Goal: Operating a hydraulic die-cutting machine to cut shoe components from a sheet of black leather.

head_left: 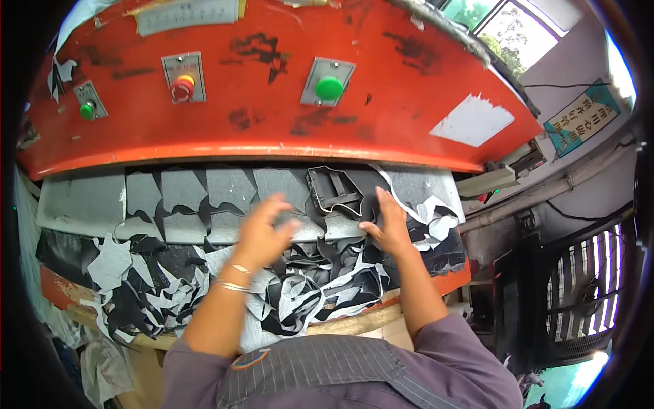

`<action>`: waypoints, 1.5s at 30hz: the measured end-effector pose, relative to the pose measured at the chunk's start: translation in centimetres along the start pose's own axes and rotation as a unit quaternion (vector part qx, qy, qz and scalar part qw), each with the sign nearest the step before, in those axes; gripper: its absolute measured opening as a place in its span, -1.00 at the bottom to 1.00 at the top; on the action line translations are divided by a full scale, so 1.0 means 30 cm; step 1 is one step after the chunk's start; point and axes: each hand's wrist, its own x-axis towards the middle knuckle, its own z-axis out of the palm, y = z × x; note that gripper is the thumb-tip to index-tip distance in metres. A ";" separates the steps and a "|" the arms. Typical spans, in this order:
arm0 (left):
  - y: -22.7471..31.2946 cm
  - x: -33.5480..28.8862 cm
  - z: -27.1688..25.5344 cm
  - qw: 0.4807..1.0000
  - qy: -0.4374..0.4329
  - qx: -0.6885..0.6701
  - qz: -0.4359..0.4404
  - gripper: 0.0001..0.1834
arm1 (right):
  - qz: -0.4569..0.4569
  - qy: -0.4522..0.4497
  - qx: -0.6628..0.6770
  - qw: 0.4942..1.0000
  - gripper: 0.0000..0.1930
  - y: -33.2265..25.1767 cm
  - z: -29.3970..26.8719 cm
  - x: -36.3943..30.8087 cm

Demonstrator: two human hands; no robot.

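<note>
A steel cutting die [335, 192], an outline frame with inner crossbars, rests on the black sheet material [370, 183] on the grey press bed. My right hand [390, 225] is just right of the die, fingers stretched and thumb apart, near the strip's edge; whether it touches the material I cannot tell. Slightly smeared by motion, my left hand [266, 235] hovers left of the die with fingers spread and nothing in them. Left of the die, the black sheet has several shaped openings, with thin webs between them and grey showing through.
An orange press head [286, 129] spans the far side, carrying a red knob [182, 88] and green buttons [329, 88]. Tangled black and white offcuts [293, 293] heap along the near edge. A white trim strip [436, 215] curls at the bed's right end.
</note>
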 end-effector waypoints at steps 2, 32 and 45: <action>-0.055 0.027 -0.229 0.984 0.167 -0.007 0.060 -0.76 | 0.034 0.038 0.005 0.999 -0.11 -0.074 -0.036 0.011; 0.077 -0.671 -0.089 0.963 0.027 0.246 0.109 -0.76 | -0.087 -0.129 -0.007 0.988 -0.54 -0.610 -0.032 -0.458; 0.219 -0.257 -0.205 0.981 -0.095 0.163 0.036 -0.86 | -0.052 -0.109 0.065 0.991 -0.31 -0.297 -0.111 0.224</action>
